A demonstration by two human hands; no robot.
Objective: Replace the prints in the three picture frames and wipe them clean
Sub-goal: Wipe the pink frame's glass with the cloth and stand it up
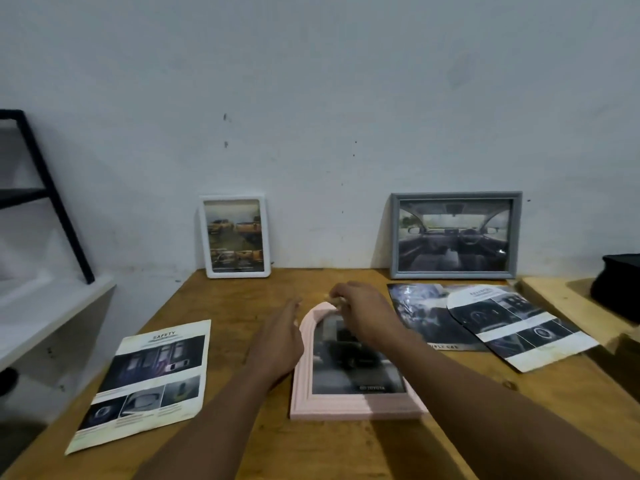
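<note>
Beyond the pink frame (346,405), open tabletop (235,299) runs to the white frame (235,237) and grey frame (455,233) at the wall (311,133). A safety sheet (152,379) lies to its left, overlapping prints (485,323) to its right.

Pink arched frame (346,403); white frame (234,273); grey frame (455,196); brown table (242,296).

Legible markings: three readings, all on printed paper at the table (242,445).
The loose sheet (149,379) at left carries the heading "SAFETY" at its top edge; the smaller lines beneath it are too blurred to read. The print (353,368) inside the pink frame (346,407) shows "TOYOTA" with a logo mark along its lower edge. The dark brochure (422,317) at right shows part of a line on its bottom strip, ending "…LE CAB". The heading on the arch-cut sheet (512,327) lying over it is unreadable.
</note>
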